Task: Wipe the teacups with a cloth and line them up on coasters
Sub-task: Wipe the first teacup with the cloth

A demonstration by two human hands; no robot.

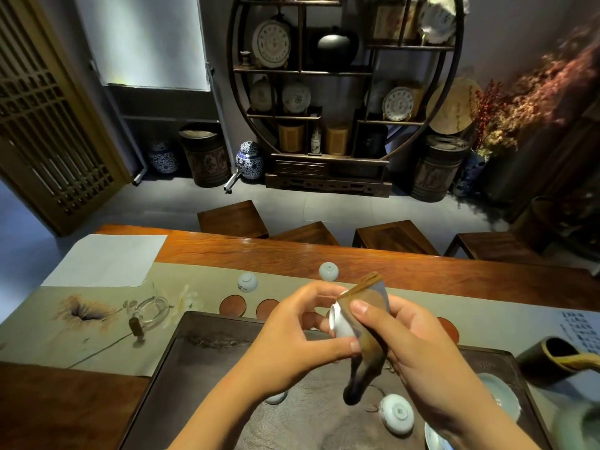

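Your left hand (293,323) grips a white teacup (339,321) by its rim and base, held above the dark tea tray (181,368). Your right hand (418,345) pinches a brown cloth (367,336) against the cup's side; the cloth's tail hangs below. Two upturned teacups (247,282) (328,271) stand on the runner (194,280) beyond the round coasters (232,305), apart from them. Another upturned cup (396,413) lies on the tray. A glass pitcher (147,311) rests on the surface (357,254), left.
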